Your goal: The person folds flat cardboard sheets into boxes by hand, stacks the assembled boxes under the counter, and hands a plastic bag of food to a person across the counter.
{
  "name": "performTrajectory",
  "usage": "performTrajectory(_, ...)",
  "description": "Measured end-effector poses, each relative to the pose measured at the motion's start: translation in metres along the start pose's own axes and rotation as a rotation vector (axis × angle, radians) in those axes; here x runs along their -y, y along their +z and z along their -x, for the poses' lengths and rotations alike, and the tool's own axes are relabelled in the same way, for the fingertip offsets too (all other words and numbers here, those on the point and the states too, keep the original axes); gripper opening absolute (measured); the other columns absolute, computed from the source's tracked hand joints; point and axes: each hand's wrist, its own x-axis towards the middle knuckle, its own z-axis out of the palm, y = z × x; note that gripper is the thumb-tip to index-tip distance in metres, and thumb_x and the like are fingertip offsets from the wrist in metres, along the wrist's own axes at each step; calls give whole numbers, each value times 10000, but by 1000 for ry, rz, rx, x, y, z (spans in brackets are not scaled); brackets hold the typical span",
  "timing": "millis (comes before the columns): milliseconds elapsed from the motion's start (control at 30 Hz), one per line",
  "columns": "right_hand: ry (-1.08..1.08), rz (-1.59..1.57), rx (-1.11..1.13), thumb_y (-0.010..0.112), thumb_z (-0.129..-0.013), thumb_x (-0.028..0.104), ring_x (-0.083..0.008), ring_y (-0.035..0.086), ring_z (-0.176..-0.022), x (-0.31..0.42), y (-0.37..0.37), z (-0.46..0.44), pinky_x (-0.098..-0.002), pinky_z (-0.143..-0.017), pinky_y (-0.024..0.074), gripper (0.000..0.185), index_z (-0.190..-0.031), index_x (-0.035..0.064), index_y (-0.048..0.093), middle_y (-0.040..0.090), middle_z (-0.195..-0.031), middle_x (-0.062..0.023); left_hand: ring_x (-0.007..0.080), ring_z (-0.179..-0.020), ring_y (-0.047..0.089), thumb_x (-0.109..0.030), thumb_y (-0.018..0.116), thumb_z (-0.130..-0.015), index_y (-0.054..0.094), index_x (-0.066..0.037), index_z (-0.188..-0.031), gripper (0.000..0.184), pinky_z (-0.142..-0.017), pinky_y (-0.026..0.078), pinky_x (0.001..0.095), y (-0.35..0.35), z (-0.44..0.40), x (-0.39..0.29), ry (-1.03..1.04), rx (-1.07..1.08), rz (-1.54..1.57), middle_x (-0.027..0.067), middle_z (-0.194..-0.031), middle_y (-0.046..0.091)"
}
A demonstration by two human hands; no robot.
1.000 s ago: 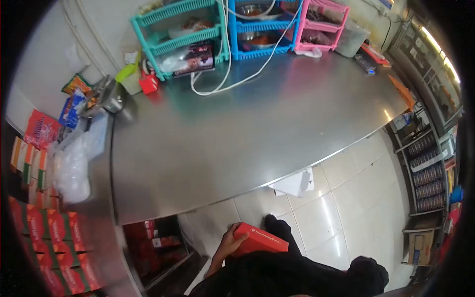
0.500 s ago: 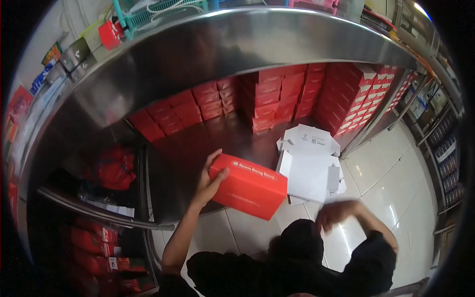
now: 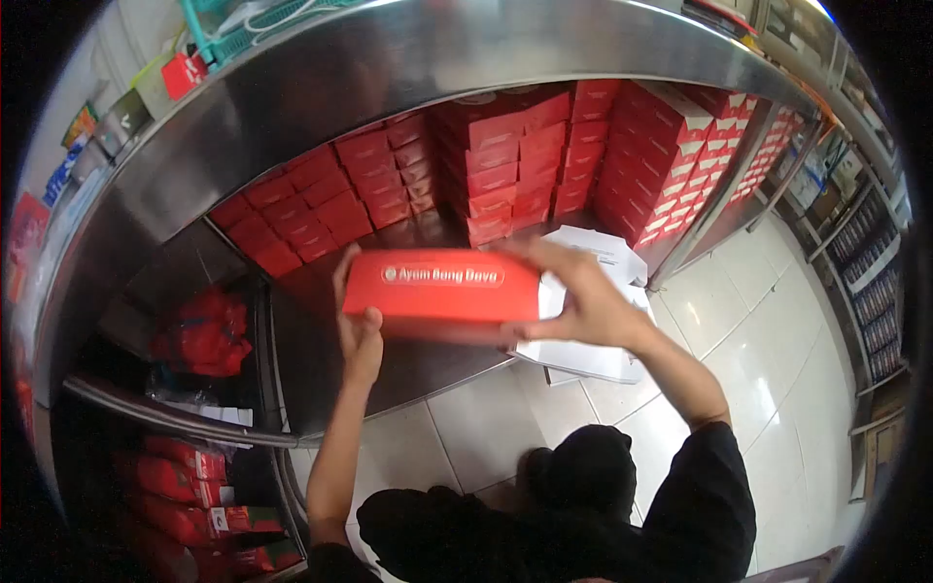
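Note:
A red box (image 3: 437, 296) with white lettering on its front is held between both hands above the edge of the lower shelf. My left hand (image 3: 358, 325) grips its left end, thumb on the front face. On the right end, my right hand (image 3: 583, 301) has its thumb below and its fingers over the top; they are slightly blurred. Flat white cardboard sheets (image 3: 593, 361) lie on the shelf behind and below my right hand. Stacks of red boxes (image 3: 515, 160) stand at the back of that shelf.
The steel counter (image 3: 389, 58) runs above the shelf. At the left are red packages (image 3: 209, 335) and a lower compartment with more red packs (image 3: 180, 486). A rack (image 3: 875, 301) stands at the far right. Below is the tiled floor (image 3: 486, 428).
The view has tipped down from the countertop to the shelf. The box has been raised and turned more level. My right hand has come up from the lower right and taken its right end.

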Motion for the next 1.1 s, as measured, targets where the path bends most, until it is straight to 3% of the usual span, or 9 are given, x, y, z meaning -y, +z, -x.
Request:
performTrajectory(167, -163, 485, -404, 739, -602, 165, -340, 496, -995, -22, -44, -30, -392, -834, 415, 690, -1208, 9, 447, 498, -1106, -182, 264, -1267, 284, -661, 282, -819, 179, -77, -1366, 807, -1041, 223, 421, 32, -59, 24, -157, 86, -1, 102, -1384, 276)
performTrajectory(333, -442, 566, -195, 642, -664, 60, -338, 470, -1017, -97, -60, -66, -385, -833, 450, 530, -1150, 40, 432, 455, -1110, -152, 269, -1194, 399, -524, 347, -880, 249, -72, -1331, 647, -926, 398, 498, 31, -131, 12, -633, 206, 962, 116, -1303, 394)
performTrajectory(433, -555, 741, -189, 620, -664, 35, -340, 472, -986, -140, -76, -82, -389, -808, 447, 449, -1082, 33, 456, 463, -1057, -148, 249, -1161, 443, -488, 429, -866, 293, -50, -1304, 635, -826, 484, 453, 40, -168, 7, -688, 579, 499, 124, -1265, 442)
performTrajectory(467, -483, 799, -199, 625, -681, 109, -339, 429, -1090, -149, -84, -87, -424, -924, 373, 463, -1112, 57, 463, 450, -1141, -153, 223, -1105, 489, -447, 496, -850, 327, -54, -1275, 603, -717, 534, 368, 44, -178, 8, -732, 619, 458, 132, -1235, 458)
performTrajectory(600, 12, 538, -792, 628, -700, 197, -377, 380, -1124, -155, -76, -89, -451, -872, 386, 433, -1100, 80, 511, 444, -1152, -159, 221, -1037, 512, -430, 490, -858, 334, -95, -1274, 556, -711, 536, 362, 101, -223, 41, -517, 317, 629, 92, -1205, 461)
performTrajectory(667, -124, 617, -777, 635, -700, 192, -355, 418, -1058, -153, -57, -92, -453, -811, 404, 479, -1144, 114, 472, 451, -1114, -154, 227, -1080, 474, -377, 505, -863, 332, -102, -1297, 542, -743, 535, 381, 158, -229, 33, -345, 165, 501, 46, -1263, 410)
performTrajectory(867, -40, 804, -725, 575, -753, 226, -321, 417, -1089, -242, -54, -125, -461, -801, 420, 437, -1179, 201, 479, 458, -1136, -118, 174, -988, 494, -449, 438, -870, 359, -105, -1287, 546, -821, 453, 376, 217, -261, 45, -681, 105, 165, 36, -1239, 435)
performTrajectory(967, -8, 971, -593, 537, -773, 196, -297, 413, -1116, -280, -73, -132, -451, -814, 416, 379, -1151, 202, 507, 467, -1145, -99, 235, -996, 519, -467, 372, -876, 323, -129, -1290, 536, -820, 457, 359, 225, -272, 59, -407, 226, -214, 87, -1183, 453)
performTrajectory(1100, 67, 1140, -456, 517, -772, 164, -254, 423, -1120, -298, -78, -143, -451, -837, 398, 354, -1126, 182, 518, 484, -1147, -71, 191, -938, 515, -453, 391, -879, 402, -86, -1244, 517, -839, 419, 324, 238, -315, 134, -53, 193, -563, 92, -1137, 489)
